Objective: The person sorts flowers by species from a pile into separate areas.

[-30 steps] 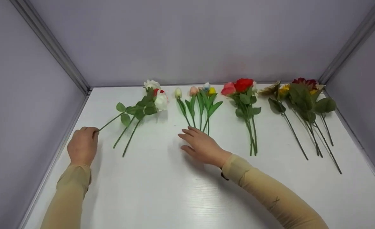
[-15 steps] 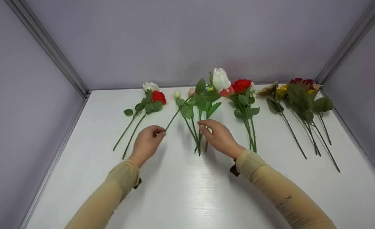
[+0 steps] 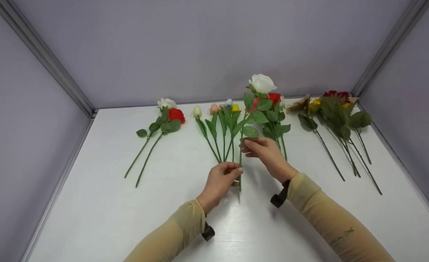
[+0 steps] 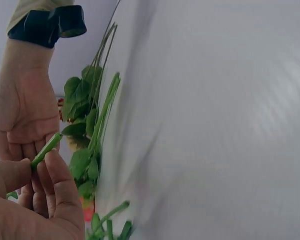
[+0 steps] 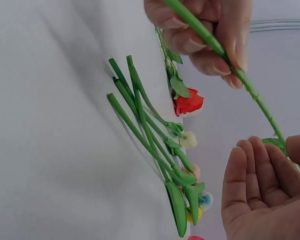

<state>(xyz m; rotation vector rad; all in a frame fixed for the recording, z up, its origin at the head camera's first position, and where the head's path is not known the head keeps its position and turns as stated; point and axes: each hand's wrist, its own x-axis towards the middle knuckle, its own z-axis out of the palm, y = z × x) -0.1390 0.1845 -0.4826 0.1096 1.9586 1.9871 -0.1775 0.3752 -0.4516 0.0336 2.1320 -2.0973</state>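
Pinched low by left hand (image 3: 220,179), white rose (image 3: 262,83) rises past right hand (image 3: 263,150).

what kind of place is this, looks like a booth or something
Probably a staged recording booth, not a flower shop: plain grey walls with metal corner strips box in a bare white table, and artificial-looking flowers lie sorted in neat groups, such as the tulips.

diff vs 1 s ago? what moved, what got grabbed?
The left hand has carried the white rose from the far-left pile rightward to the middle and stood it upright, pinching the stem low. The right hand left the table by the tulips and now takes the stem higher up. The left pile's two remaining roses, the tulips and the right-hand bunches stayed put.
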